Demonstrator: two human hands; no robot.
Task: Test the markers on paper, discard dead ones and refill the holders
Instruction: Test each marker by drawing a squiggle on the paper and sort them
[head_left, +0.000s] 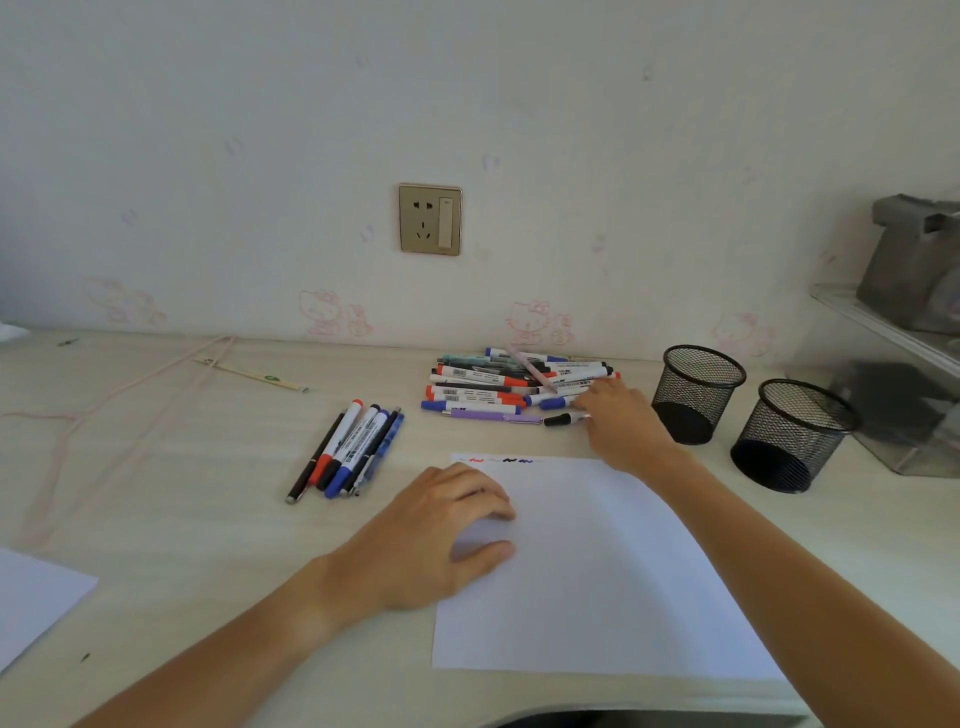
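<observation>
In the head view, the person's left hand (447, 535) rests on the left edge of the paper (587, 571), fingers loosely curled and holding nothing, pinning the sheet to the desk (171, 467). The right hand (621, 415) reaches to the near right corner of the untested pile of markers (514, 384) by the wall; its fingertips sit at a black-capped marker (563, 419) lying just in front of the pile, but whether they already pinch it cannot be told. Short test squiggles (501, 460) in red, black and blue line the paper's top edge. A smaller group of sorted pens (348, 449) lies left of the paper, and two mesh holders (698, 395) stand at the right, seemingly with nothing in them.

The step in hand appears to be picking the next marker. It would go best by taking the loose black-capped one alone, lifting rather than dragging so the pile stays put, and keeping the left hand on the sheet for the coming stroke.
</observation>
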